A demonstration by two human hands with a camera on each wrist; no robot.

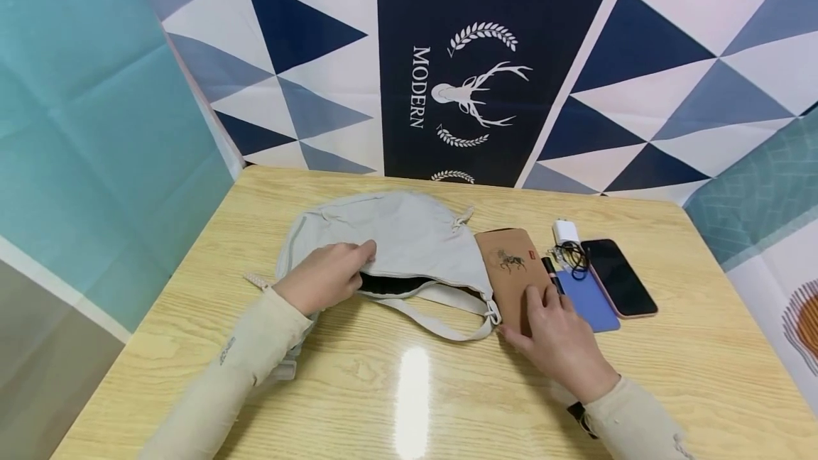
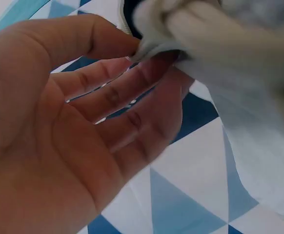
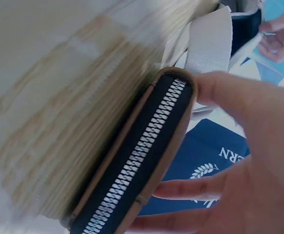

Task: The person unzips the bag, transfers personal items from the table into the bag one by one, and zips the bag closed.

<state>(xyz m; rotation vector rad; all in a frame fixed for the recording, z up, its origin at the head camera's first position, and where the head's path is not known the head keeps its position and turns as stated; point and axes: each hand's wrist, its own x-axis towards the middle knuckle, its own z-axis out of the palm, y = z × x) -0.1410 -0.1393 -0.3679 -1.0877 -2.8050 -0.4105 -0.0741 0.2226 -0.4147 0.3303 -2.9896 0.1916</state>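
A pale grey-white cloth bag [image 1: 390,229] lies on its side on the table, its dark opening showing towards the front. My left hand [image 1: 332,272] pinches the upper edge of that opening between thumb and fingers, and the left wrist view shows the folded cloth [image 2: 156,48] at the fingertips. Beside the bag on the right lies a brown zip wallet [image 1: 505,261] with a printed horse. My right hand [image 1: 556,339] touches its near end, thumb by the left corner and fingers over the top. In the right wrist view the metal zip [image 3: 137,156] faces the camera.
Right of the wallet lie a black pen-like stick [image 1: 551,272], a blue flat booklet [image 1: 584,300], a white charger plug [image 1: 565,231], a coiled black cable [image 1: 577,261] and a phone [image 1: 618,277]. The bag's strap [image 1: 441,329] loops towards the front. Patterned cloth [image 1: 307,34] hangs behind the table.
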